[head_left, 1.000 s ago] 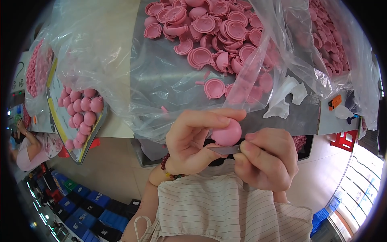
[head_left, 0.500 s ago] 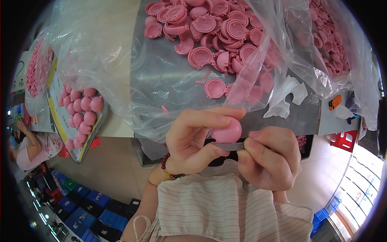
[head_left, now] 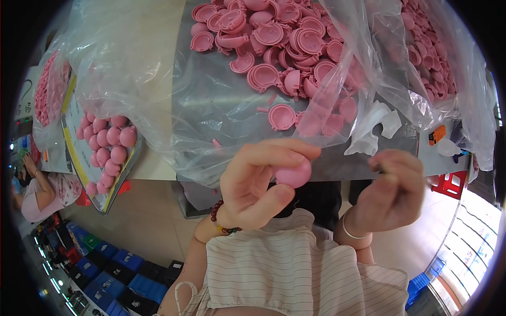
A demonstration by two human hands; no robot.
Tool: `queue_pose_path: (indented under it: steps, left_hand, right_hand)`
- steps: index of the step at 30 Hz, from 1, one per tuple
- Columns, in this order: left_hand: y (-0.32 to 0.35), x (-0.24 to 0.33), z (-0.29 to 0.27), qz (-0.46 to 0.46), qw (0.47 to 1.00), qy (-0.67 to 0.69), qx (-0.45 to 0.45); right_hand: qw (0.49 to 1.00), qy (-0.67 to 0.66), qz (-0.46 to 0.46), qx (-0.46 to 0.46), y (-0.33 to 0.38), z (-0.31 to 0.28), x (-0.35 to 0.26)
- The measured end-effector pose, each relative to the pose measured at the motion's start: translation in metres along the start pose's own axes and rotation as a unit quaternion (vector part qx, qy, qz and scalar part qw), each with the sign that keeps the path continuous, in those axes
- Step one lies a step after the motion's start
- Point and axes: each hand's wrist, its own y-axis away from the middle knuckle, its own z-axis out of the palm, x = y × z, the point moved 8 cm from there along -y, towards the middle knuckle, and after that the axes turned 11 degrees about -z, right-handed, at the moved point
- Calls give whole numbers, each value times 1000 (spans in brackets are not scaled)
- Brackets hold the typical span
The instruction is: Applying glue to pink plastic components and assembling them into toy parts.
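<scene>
Stretching across the view, the counter [head_left: 154,164] carries a big clear bag [head_left: 126,68] with lots of folds. A heap of pink cups [head_left: 270,34] sits on the clear plastic at the back. Off to the left, a tray [head_left: 68,111] with a yellow edge has round pink balls [head_left: 113,136] bunched together. The right hand [head_left: 392,194] is up in the air with bent fingers, well apart from the left hand [head_left: 253,184]. Just beyond the right hand lies a crumpled white scrap [head_left: 371,131]. The left hand's grip pinches one pink ball [head_left: 294,175] between thumb and fingers, up by the counter's near edge. That ball looks smooth, so I think it could pop out if the thumb gets loose or squeezes too much on one side. Then it could drop and roll away. The floppy bag is close too, so a knuckle could snag it if the left hand pushes forward. Smallest is a dark spot [head_left: 380,168] by the blurry right fingertips, and I cannot tell if that grip pinches anything.
</scene>
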Motion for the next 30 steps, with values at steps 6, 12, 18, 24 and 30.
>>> queue_pose_path:
  steps: [6,12,18,24,30]
  left_hand:
    - [1,-8,-3,-23,998,-18,-59]
    - [-1,-5,2,-33,994,-94,-35]
    - [-1,-7,0,-43,996,-77,-29]
    - [-2,-6,2,-48,995,-89,-14]
    - [1,-8,-3,-43,998,32,-28]
  right_hand:
    - [932,-197,124,278,-3,-69,50]
    - [931,-193,102,291,1,-81,70]
    - [973,-39,87,209,12,-64,69]
    - [975,-51,108,186,9,-57,71]
    - [983,-39,97,154,14,-57,67]
